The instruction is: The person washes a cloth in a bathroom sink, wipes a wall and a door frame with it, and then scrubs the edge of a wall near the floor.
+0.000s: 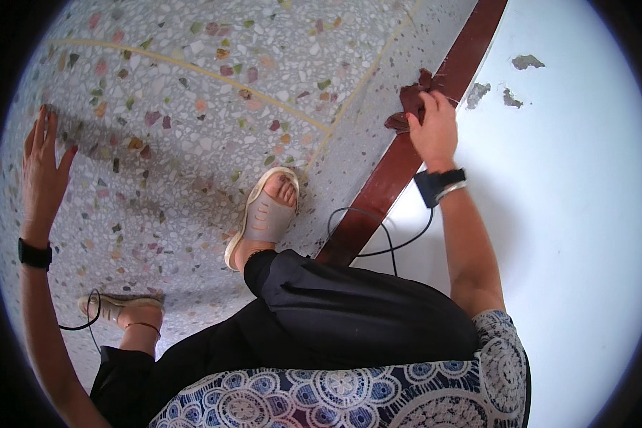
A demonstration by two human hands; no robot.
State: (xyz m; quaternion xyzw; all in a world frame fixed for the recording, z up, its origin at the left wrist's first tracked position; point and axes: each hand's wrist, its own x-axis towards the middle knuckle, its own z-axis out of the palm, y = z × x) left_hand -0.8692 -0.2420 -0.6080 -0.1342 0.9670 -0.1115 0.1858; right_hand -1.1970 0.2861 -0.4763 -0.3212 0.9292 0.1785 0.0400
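A crumpled dark red cloth [413, 98] lies against the glossy maroon skirting board [388, 174] at the foot of the wall. My right hand [436, 125] grips it from above, with fingertips and thumb on its folds. Part of the cloth is hidden beneath the fingers. Off to the far left, my left hand [45, 166] holds nothing. Its fingers point away from me over the speckled terrazzo floor [192, 112], thumb apart. Whether it touches the floor I cannot tell.
The white wall [556, 224] rises at my right, with patches of peeled paint [479, 96] near the cloth. A thin black cable [390, 235] loops from my right wrist band [438, 184] past the skirting. My sandalled foot [267, 208] stands beside the skirting.
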